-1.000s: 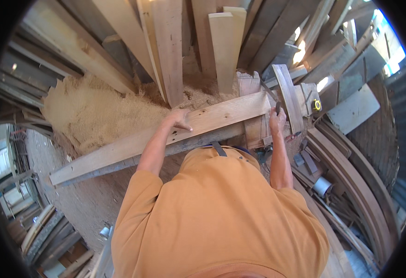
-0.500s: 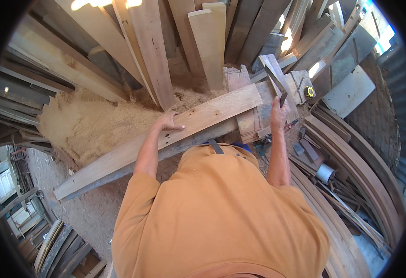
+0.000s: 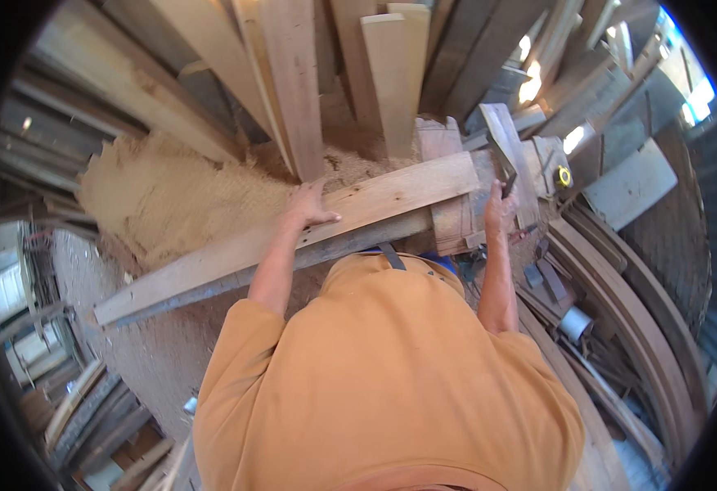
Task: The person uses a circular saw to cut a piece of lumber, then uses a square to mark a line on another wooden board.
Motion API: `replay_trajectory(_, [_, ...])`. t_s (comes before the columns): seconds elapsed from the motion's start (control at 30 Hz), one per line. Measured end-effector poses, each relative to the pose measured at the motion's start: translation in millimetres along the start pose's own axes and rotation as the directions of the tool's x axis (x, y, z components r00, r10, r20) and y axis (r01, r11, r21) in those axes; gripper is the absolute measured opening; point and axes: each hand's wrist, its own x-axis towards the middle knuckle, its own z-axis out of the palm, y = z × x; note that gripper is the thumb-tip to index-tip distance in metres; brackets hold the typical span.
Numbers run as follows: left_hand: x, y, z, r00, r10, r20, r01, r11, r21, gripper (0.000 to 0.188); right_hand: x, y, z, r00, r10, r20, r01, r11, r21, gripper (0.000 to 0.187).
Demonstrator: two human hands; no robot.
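Note:
A long pale wooden plank (image 3: 407, 190) lies slantwise in front of me, from the lower left up to the right, above a greyer timber (image 3: 358, 239). My left hand (image 3: 307, 208) grips it near the middle. The thumb lies on its upper face and the fingers reach toward its far edge. Beyond the plank's right end, my right hand (image 3: 499, 214) is closed around a dark, thin, L-shaped tool (image 3: 501, 155), seemingly a carpenter's square. Its blade slants up to the left, over a narrow greyish board (image 3: 515, 151). The grip hides part of the tool.
Sawdust (image 3: 162, 200) is heaped beyond the plank at left. Several boards (image 3: 387, 82) lean upright along the far side. A yellow tape measure (image 3: 564, 177) sits on a wooden block at right. Curved timbers (image 3: 628, 303) and scrap, with a pale cylinder (image 3: 575, 324), lie to my right.
The whole view has swung slightly, shifting most things rightward. My left hand looks a little flatter over the plank. My right hand still holds the dark tool, with little movement of its own.

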Motion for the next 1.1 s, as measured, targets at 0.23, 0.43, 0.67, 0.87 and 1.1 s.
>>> replay_trajectory(0.23, [-51,13,30,0.984,-0.054,-0.168,0.068,0.995,0.075,0.131,18,67,38,0.975,-0.014,0.221,0.102,0.914,-0.394,0.054])
replay_trajectory(0.43, [-93,-55,50,0.984,-0.136,-0.116,0.155,0.971,0.179,0.138,31,88,70,0.901,-0.045,0.431,0.161,0.958,-0.237,0.049])
replay_trajectory(0.67, [-82,-73,40,0.983,-0.178,-0.043,0.180,0.982,0.062,0.137,56,118,71,0.890,-0.132,0.436,0.219,0.963,-0.156,0.046])
replay_trajectory(0.87, [-80,-62,46,0.980,-0.193,-0.047,0.195,0.979,0.053,0.138,46,99,58,0.907,0.018,0.420,0.155,0.914,-0.375,0.049])
replay_trajectory(1.1, [-89,-42,54,0.984,-0.172,-0.052,0.173,0.984,0.027,0.136,62,125,39,0.868,0.116,0.482,-0.116,0.993,-0.031,0.022])
